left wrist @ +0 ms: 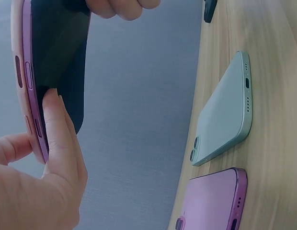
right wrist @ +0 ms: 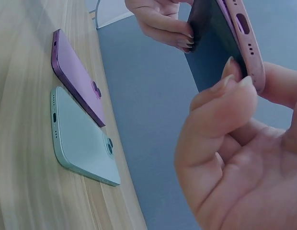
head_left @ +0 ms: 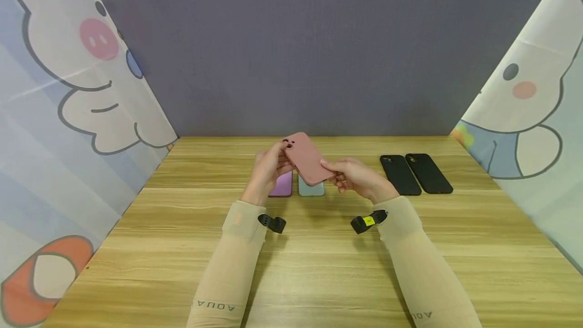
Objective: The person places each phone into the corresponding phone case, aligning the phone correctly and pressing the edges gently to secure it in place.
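Observation:
Both hands hold a pink phone case [head_left: 308,158] raised above the table, its back facing up. Inside it lies a purple-edged phone [left wrist: 62,57] with a dark screen. Along one long side the phone's purple edge shows beside the case wall, so it is not flush there. My left hand [head_left: 267,170] grips the camera end, thumb on the case's back and fingers against the screen. At the opposite end, by the port cutout, my right hand [head_left: 357,178] pinches a corner. Below lie a light purple phone [head_left: 283,185] and a mint green phone [head_left: 311,189], backs up.
Two black phone cases [head_left: 401,176] [head_left: 429,173] lie side by side to the right on the wooden table [head_left: 319,267]. A dark grey panel [head_left: 291,54] stands at the back. Cartoon-printed sheets [head_left: 68,115] flank both sides.

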Demonstrator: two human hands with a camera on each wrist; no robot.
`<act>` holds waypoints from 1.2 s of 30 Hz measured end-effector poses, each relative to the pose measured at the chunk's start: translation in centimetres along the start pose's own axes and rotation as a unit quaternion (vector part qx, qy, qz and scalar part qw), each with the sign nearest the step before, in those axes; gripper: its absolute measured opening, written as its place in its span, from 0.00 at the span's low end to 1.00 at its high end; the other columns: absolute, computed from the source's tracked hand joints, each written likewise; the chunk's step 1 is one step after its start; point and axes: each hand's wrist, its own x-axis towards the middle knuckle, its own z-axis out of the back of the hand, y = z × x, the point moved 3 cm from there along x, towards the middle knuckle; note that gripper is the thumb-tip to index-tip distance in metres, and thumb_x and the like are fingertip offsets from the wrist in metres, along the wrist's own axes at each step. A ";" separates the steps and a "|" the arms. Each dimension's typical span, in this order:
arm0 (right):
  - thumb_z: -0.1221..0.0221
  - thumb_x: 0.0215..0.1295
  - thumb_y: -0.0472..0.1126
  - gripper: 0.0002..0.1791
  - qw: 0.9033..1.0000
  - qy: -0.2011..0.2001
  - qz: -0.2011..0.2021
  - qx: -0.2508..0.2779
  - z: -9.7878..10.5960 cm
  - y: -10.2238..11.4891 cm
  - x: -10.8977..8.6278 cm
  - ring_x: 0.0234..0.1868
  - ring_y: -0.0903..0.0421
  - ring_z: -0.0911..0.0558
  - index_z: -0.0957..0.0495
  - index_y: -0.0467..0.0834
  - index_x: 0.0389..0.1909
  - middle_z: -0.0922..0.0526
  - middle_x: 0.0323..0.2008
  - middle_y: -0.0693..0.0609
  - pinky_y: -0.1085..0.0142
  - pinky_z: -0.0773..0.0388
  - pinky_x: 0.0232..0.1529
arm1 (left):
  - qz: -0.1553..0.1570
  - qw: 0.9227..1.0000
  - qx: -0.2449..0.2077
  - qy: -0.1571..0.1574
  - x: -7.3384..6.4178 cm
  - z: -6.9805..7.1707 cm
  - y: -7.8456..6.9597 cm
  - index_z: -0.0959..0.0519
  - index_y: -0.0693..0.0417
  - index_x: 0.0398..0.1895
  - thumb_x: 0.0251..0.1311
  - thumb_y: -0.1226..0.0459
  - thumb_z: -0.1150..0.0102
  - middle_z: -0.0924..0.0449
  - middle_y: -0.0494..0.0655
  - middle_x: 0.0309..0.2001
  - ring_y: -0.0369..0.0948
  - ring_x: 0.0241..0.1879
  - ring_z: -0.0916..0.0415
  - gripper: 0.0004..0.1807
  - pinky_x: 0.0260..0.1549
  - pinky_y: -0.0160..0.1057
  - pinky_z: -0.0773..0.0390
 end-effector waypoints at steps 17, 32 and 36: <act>0.41 0.75 0.45 0.12 0.996 -0.035 0.007 0.087 0.2 0.1 0.0 0.26 0.58 0.16 0.13 0.45 0.36 0.13 0.26 0.51 0.70 0.26 0.24 | -0.009 0.999 -0.034 0.010 -0.2 -0.5 0.2 0.19 0.62 0.35 0.69 0.62 0.44 0.18 0.50 0.27 0.42 0.27 0.18 0.11 0.36 0.39 0.14; 0.42 0.75 0.36 0.09 0.975 -0.077 0.039 0.207 0.5 0.2 0.0 0.35 0.56 0.13 0.13 0.41 0.37 0.12 0.33 0.48 0.63 0.15 0.42 | 0.010 0.998 -0.041 0.050 -0.5 -1.1 0.2 0.23 0.59 0.36 0.69 0.63 0.52 0.16 0.54 0.32 0.48 0.34 0.16 0.10 0.44 0.45 0.15; 0.43 0.76 0.36 0.11 0.977 -0.065 0.048 0.196 0.6 0.3 -0.1 0.35 0.56 0.12 0.13 0.43 0.36 0.12 0.33 0.48 0.63 0.15 0.42 | 0.014 0.998 -0.036 0.054 -0.5 -1.0 0.1 0.22 0.59 0.40 0.70 0.62 0.51 0.16 0.54 0.33 0.47 0.34 0.16 0.10 0.44 0.44 0.15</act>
